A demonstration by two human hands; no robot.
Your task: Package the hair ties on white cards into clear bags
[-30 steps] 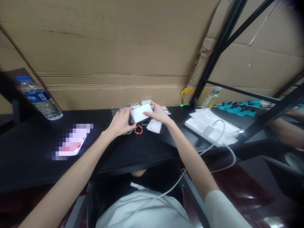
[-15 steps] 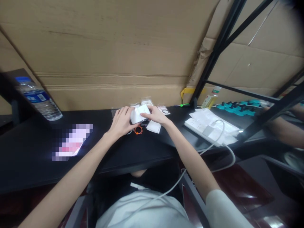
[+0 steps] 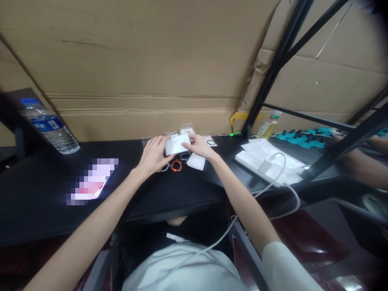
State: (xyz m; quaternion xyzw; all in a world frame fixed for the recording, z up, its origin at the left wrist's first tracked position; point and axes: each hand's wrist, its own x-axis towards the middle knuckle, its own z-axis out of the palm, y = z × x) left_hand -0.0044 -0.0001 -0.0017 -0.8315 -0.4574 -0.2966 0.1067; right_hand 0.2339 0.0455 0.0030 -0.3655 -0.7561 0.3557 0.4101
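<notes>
Between my two hands is a small white rectangular card or stack of cards (image 3: 176,144); its thickness is hard to make out. My left hand (image 3: 155,154) grips its left side, thumb along the lower edge. On the right edge, my right hand (image 3: 198,145) holds it with the thumb across the face. Just below lie an orange hair tie (image 3: 176,165), a pale grey-green hair tie (image 3: 164,167) and a dark purplish one (image 3: 184,156). Other white cards (image 3: 197,161) rest beneath my right wrist. Behind it sits a clear packet with a black ring (image 3: 210,141).
On the black desk (image 3: 169,198) stand a water bottle (image 3: 50,125) and a lit, blurred phone (image 3: 92,180) at left. Rightward are a white power strip (image 3: 257,167), papers (image 3: 273,151), a cable (image 3: 292,194) and a black metal frame (image 3: 273,72). Another person's arm (image 3: 363,165) shows far right.
The white card piece has tilted so that its face looks flatter and its lower edge sits higher. More of the hair ties below now shows. Both hands keep their hold.
</notes>
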